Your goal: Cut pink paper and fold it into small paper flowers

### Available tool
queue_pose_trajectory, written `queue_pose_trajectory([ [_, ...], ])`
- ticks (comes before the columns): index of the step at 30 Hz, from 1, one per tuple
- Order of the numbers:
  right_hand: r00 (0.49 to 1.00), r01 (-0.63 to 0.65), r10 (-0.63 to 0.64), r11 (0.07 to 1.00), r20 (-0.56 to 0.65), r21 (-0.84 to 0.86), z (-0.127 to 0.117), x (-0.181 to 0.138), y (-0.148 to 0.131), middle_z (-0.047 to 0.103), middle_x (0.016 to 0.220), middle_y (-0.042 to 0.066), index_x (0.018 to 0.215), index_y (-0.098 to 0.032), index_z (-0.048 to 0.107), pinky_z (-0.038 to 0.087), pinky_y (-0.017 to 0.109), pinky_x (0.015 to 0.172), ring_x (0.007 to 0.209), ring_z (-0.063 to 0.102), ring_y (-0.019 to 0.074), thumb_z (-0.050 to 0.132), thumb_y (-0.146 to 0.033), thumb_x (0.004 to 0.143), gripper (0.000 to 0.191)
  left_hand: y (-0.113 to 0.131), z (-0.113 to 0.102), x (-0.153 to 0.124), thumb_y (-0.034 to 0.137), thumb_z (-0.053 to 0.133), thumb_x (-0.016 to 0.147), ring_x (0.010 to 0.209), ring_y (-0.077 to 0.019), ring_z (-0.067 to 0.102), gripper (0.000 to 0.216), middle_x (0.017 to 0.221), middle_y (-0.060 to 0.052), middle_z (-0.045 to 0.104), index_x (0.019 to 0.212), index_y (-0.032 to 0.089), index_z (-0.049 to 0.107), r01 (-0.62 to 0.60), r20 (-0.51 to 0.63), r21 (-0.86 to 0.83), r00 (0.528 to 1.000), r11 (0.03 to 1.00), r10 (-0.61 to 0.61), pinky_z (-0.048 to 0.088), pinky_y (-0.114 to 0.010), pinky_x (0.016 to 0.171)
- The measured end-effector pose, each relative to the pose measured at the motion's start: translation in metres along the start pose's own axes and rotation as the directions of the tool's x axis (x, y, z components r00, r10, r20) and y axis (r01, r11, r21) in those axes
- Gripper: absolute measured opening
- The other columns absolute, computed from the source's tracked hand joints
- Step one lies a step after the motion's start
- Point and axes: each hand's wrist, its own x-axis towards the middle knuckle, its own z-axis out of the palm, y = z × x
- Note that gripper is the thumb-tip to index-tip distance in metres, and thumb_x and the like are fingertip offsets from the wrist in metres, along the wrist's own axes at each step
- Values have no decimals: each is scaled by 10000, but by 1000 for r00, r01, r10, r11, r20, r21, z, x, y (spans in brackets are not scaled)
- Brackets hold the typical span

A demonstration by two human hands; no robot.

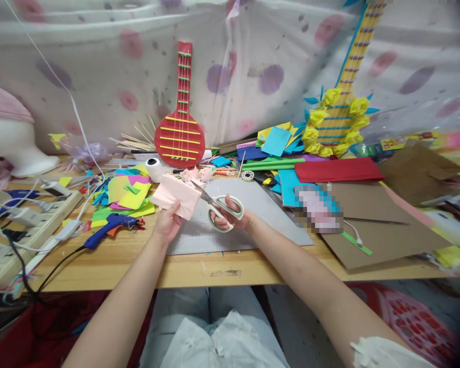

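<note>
My left hand [169,221] pinches the lower edge of a pale pink piece of crepe paper [176,195], which looks folded. In my right hand [233,212] is a pair of scissors [215,205] with white and grey handles, my fingers through the loops. Its blades point up and left, their tips near the paper's right edge; whether they touch it I cannot tell. Both hands are over a grey cutting mat [253,204]. Behind the paper lie crumpled pink paper pieces [199,175].
Left are a blue glue gun [111,227], coloured paper scraps [128,191] and a power strip [34,235]. At the back stand a red paper guitar [180,138] and a yellow guitar [335,122] with paper flowers. Brown cardboard [387,240] lies right.
</note>
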Motion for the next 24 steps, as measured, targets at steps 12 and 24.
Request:
queue_pose_trajectory([
  [12,999,32,-32,999,-8,-44,-2,0,4,365,449,-92,825,-125,486,230,150,368,366,306,33,391,-706,728,596,3,-9,-1,62,558,754,791,-111,651,392,960,-18,690,1124,191,568,28,22,17,999,999,-28,527,-197,712],
  [24,979,-42,67,990,192,-134,6,-23,-4,500,619,1,936,-101,483,299,184,384,497,450,87,365,-749,701,699,10,-14,-1,72,467,816,805,-102,646,329,921,-22,693,1108,183,569,100,55,-188,994,977,-91,505,-205,748],
])
